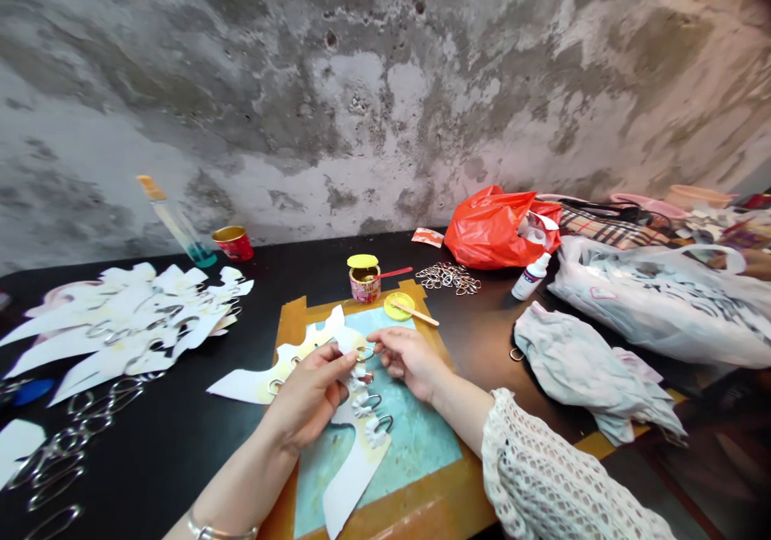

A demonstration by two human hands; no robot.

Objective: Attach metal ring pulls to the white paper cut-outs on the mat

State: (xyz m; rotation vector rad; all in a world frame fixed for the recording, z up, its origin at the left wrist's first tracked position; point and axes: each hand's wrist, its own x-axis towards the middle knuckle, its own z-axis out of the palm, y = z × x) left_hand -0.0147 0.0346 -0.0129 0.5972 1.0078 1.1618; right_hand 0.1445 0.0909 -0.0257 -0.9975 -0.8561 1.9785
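A curved white cut-out piece (pixel 360 466) with yellowish glue stains lies over the light-blue sheet (pixel 415 443), metal rings and white tufts along its inner edge. Its upper part is pinched between the thumb and fingers of my left hand (pixel 313 391). Close on the right, my right hand (pixel 409 359) has its fingers bent together at the topmost metal ring (pixel 365 353). Behind the hands stand an open small tin (pixel 365 287) with a red stick and a yellow lid (pixel 399 306) with a wooden stick across it.
Stacked white cut-outs (pixel 138 323) and metal rings (pixel 66 443) lie at left. Behind them are a glue bottle (pixel 181 222) and red tin (pixel 234 244). At right are a red bag (pixel 497 231), white bottle (pixel 531 277), cloth (pixel 584 363) and plastic bag (pixel 662 299).
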